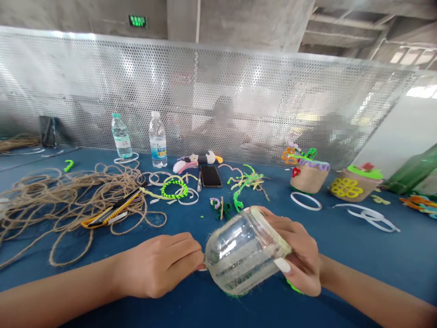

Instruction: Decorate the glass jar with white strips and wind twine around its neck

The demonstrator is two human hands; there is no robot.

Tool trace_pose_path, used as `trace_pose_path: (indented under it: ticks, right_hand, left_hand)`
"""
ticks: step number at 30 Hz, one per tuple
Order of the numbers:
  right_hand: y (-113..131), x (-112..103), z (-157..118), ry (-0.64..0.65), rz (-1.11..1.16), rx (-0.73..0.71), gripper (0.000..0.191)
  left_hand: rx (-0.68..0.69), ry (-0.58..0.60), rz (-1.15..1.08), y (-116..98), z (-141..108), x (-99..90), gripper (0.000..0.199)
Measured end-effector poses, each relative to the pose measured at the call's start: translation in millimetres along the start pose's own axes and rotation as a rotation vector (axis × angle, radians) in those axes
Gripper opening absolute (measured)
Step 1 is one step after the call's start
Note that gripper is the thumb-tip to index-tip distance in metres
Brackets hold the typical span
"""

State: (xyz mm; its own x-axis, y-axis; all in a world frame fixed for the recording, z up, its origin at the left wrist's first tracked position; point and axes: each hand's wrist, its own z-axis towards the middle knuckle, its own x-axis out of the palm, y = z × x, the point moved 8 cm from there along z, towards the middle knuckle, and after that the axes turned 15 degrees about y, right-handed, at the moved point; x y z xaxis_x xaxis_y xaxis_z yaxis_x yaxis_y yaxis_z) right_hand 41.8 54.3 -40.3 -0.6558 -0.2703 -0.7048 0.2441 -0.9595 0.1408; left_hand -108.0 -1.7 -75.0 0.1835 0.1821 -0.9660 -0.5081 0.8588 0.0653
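A clear plastic cup [228, 255] with fuzzy pale green trim round its rim lies tilted on its side just above the blue table. My right hand [297, 253] is wrapped round the rim end, thumb in front and fingers behind. At the cup's base, the fingers of my left hand [164, 262] are pinched together against its edge; whatever they hold is hidden. Bits of bright green fuzz show beneath the right hand. Beyond the cup lie several green pipe cleaners [244, 187].
Loose jute twine [82, 196] spreads over the left side, with a yellow utility knife [112, 207] on it. Two water bottles [158, 141], a phone [210, 176] and white rings [305, 201] stand or lie farther back. Twine-wrapped pots [309, 177] are at right.
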Motion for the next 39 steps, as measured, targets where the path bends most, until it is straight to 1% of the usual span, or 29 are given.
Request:
trace_pose_path:
  ticks: [5,9,11,13,17,20,21,23,24,25,28,30,34,39]
  right_hand:
    - [0.3,0.3,1.3,-0.005,0.049,-0.034,0.006]
    - [-6.4,0.4,-4.7,-0.017,0.123,0.013,0.017]
    - [-13.6,-0.9,-12.5,-0.068,0.158,0.075,0.022]
    - [-22.2,-2.1,-21.4,-0.128,0.175,0.157,0.028]
    - [-39.3,-1.5,-34.5,-0.224,0.273,0.315,0.040]
    - [-53.0,-1.0,-43.2,-0.312,0.361,0.460,0.046]
    - [-57.2,-0.6,-46.3,-0.338,0.376,0.508,0.047]
    - [-65.4,1.0,-52.9,-0.384,0.414,0.595,0.049]
    - [-69.4,2.4,-56.1,-0.400,0.435,0.633,0.049]
    - [-73.4,4.0,-59.3,-0.416,0.457,0.669,0.049]
    - [-82.9,9.1,-67.6,-0.448,0.514,0.750,0.048]
    - [-87.7,12.1,-73.1,-0.472,0.542,0.800,0.048]
    - [-95.3,15.3,-85.9,-0.549,0.590,0.914,0.046]
    - [-98.8,15.1,-92.5,-0.574,0.598,0.927,0.045]
  left_hand:
    - [-0.009,-0.028,0.027,-2.0,0.9,-1.4,0.027]
    - [-0.011,-0.047,0.041,-1.9,-1.3,0.1,0.025]
    - [-0.013,-0.041,0.055,1.2,-7.3,3.5,0.024]
    - [-0.043,-0.051,0.070,8.2,-16.8,5.2,0.023]
    - [-0.161,-0.136,0.018,24.4,-34.9,-2.8,0.014]
    - [-0.231,-0.169,-0.009,28.0,-36.9,-9.4,0.009]
    - [-0.262,-0.168,-0.008,29.1,-35.7,-10.3,0.021]
    - [-0.325,-0.163,-0.011,32.6,-32.6,-10.8,0.056]
    - [-0.351,-0.159,-0.025,35.1,-30.7,-10.5,0.067]
    - [-0.363,-0.163,-0.051,37.4,-28.9,-10.6,0.067]
    - [-0.339,-0.192,-0.194,42.8,-21.6,-12.5,0.037]
    - [-0.309,-0.197,-0.269,44.2,-14.9,-13.8,0.027]
    - [-0.244,-0.233,-0.318,42.7,-1.5,-13.8,0.021]
    - [-0.273,-0.298,-0.409,52.3,8.7,-0.2,0.026]
